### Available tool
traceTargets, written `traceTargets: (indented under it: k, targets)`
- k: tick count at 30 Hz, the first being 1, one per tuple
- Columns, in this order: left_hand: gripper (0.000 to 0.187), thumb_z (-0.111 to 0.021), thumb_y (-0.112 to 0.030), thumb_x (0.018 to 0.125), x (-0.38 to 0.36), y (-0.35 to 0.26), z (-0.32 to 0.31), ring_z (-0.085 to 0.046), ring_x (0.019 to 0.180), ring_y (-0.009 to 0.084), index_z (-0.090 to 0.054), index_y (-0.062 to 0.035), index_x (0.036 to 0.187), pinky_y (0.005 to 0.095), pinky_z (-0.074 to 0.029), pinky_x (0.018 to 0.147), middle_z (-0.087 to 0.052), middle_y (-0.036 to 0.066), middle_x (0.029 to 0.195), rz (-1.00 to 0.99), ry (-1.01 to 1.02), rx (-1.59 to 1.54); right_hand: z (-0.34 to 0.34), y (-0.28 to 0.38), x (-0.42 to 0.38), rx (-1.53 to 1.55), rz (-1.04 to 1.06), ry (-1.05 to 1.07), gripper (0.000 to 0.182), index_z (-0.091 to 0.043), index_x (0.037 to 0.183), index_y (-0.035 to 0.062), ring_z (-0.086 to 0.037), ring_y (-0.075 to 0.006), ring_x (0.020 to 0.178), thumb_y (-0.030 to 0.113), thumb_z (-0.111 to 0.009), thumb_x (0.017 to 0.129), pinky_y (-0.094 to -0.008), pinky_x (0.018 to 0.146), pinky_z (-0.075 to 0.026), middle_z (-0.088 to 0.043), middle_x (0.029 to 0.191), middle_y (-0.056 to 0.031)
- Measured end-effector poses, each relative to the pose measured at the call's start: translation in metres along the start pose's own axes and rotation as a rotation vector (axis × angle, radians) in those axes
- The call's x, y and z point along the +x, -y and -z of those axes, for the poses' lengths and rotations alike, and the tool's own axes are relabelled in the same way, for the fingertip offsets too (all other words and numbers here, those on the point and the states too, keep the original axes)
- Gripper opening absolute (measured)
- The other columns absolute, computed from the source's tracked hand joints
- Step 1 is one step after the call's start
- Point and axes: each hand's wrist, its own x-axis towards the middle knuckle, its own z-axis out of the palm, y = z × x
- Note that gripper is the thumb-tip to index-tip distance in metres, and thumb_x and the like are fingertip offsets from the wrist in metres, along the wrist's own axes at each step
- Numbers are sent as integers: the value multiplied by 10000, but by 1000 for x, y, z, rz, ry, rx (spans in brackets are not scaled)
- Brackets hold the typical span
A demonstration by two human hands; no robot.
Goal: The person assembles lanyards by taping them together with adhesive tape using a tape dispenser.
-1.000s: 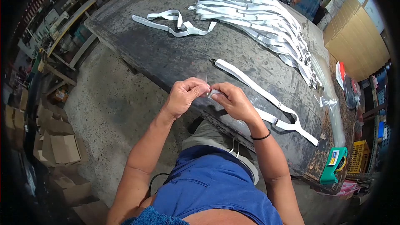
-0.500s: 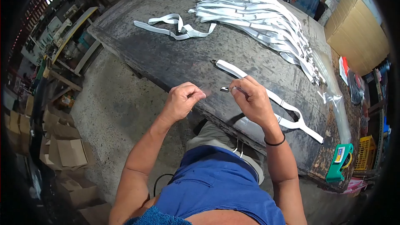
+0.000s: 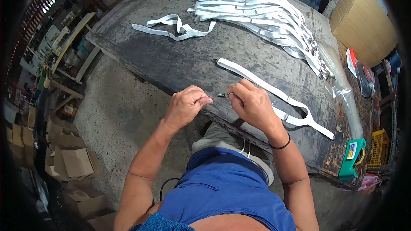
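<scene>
My right hand (image 3: 252,105) pinches a small shiny metal clip (image 3: 222,95), which points toward my left hand. Just left of it, my left hand (image 3: 188,104) is closed in a pinch near the table edge; what its fingertips hold is too small to name. Beyond and beside my right hand, a white strap (image 3: 265,84) with a Y-shaped joint lies on the dark table (image 3: 171,66). Part of the strap is hidden behind my right hand. Another white strap (image 3: 182,37) lies loosely looped farther back on the left.
A large pile of white straps (image 3: 257,10) with metal clips covers the back right. A green tape dispenser (image 3: 350,160) stands at the right corner, near clear plastic (image 3: 349,107). Cardboard boxes (image 3: 75,162) lie on the floor at left.
My right hand has moved left with the metal clip, closer to my left hand. My left hand stays pinched near the same place. The view has shifted slightly.
</scene>
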Motion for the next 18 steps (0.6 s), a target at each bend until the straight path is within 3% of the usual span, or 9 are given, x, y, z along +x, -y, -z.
traceTargets:
  k: [4,6,7,9,10,12,18]
  targets:
    - [109,-748,-117,850,3,-2,0,-683,747,232,-720,-11,859,327,-539,675,-698,109,841,-26,64,22,0,2,0,-67,13,79,121,-673,964,63,-635,-317,705,76,-670,844,-420,626,-512,-592,810,-104]
    - [113,-707,-119,884,7,4,1,-689,748,189,-723,-8,872,315,-531,667,-713,90,856,29,248,-44,1,1,0,-82,59,170,104,-653,953,62,-648,-354,712,92,-641,854,-459,635,-517,-573,807,-125]
    - [113,-707,-119,884,9,5,3,-689,748,189,-723,-8,872,315,-531,667,-713,90,856,30,247,-46,2,1,0,-82,59,173,104,-653,953,62,-648,-354,712,92,-641,854,-459,635,-517,-573,807,-125]
    - [154,-665,-151,932,15,6,8,-690,758,143,-727,-11,936,292,-532,656,-732,68,881,278,581,-184,5,-1,-1,-96,44,255,115,-650,961,60,-660,-352,751,112,-647,859,-457,670,-524,-600,836,-129]
    - [154,-665,-151,932,17,7,8,-690,758,143,-727,-11,936,292,-532,656,-732,68,881,279,581,-185,6,-3,-1,-97,44,256,115,-650,961,60,-660,-352,751,112,-647,859,-457,670,-524,-600,836,-129]
    - [214,-636,-195,970,19,10,8,-690,780,120,-715,-11,1044,278,-544,647,-741,59,915,469,742,-411,8,-5,-1,-33,32,287,184,-625,1018,60,-674,-363,825,124,-668,851,-457,704,-526,-656,908,-145]
    - [312,-627,-272,982,26,6,12,-681,784,118,-678,-7,1140,278,-559,624,-733,51,913,533,862,-462,14,-11,4,203,-30,356,325,-563,1079,51,-675,-392,923,100,-730,805,-464,751,-524,-705,950,-187]
